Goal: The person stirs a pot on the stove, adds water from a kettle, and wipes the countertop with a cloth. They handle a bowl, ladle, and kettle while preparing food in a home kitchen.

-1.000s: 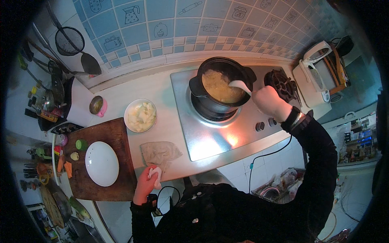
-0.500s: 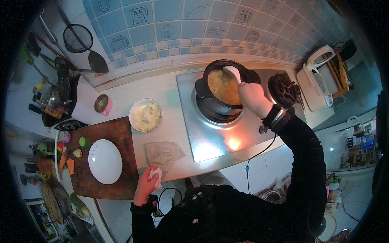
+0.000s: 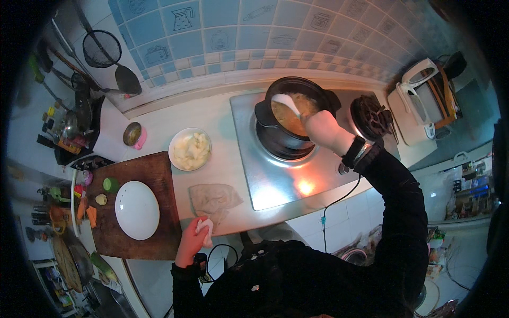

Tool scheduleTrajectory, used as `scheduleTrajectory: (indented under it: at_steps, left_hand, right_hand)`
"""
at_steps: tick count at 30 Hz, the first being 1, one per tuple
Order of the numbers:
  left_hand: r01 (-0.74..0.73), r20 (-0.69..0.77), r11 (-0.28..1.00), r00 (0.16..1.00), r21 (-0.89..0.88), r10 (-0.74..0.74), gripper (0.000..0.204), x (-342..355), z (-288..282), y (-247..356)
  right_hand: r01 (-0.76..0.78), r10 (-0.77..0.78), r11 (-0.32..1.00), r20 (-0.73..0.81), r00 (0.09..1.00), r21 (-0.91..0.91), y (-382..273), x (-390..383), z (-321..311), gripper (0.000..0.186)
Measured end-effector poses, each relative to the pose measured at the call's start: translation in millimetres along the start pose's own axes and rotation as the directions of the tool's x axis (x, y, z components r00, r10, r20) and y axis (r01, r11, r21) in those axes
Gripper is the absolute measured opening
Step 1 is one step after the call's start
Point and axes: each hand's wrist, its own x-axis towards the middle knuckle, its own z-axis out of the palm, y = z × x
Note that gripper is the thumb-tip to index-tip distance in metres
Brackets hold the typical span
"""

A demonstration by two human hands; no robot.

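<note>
My right hand is closed around the handle of a white spoon, whose bowl is over the left part of a black pot. Brownish-yellow food with liquid fills part of the pot, which stands on the left burner. At the counter's front edge my left hand grips a crumpled pale pink cloth. Just beyond it a damp beige cloth lies flat on the counter. A white bowl of pale cut pieces sits left of the stove.
On a wooden cutting board lie a white oval plate, a green vegetable piece and orange pieces. A pink cup stands behind. The second burner is right of the pot. A cable hangs at the front edge.
The spoon has swung from the pot's upper right to its left side. My right hand has shifted slightly left and lower. My left hand stays nearly in place with the pink cloth.
</note>
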Motion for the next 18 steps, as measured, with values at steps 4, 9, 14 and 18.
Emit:
scheduleTrajectory:
  at_steps: [4, 9, 14, 18]
  left_hand:
    - [-0.044, 0.04, 0.998, 0.998, 0.037, 0.042, 0.033, 6, 5, -3]
    - [0.033, 0.104, 0.992, 0.994, -0.124, -0.02, 0.035, 7, 12, -9]
    - [0.029, 0.085, 0.999, 0.996, -0.028, -0.027, 0.035, 5, 20, -3]
    - [0.049, 0.055, 0.999, 0.997, -0.01, -0.048, 0.035, -6, 19, 6]
  right_hand:
    - [0.151, -0.149, 0.989, -0.118, 0.982, 0.002, 6, -16, 1, 0.02]
    - [0.244, -0.25, 0.967, -0.092, 0.964, -0.065, 7, -36, 5, 0.039]
    - [0.136, -0.164, 0.98, -0.204, 0.965, -0.143, -3, -25, 16, 0.029]
    - [-0.105, 0.108, 0.994, -0.092, 0.99, 0.041, -3, -5, 19, 0.017]
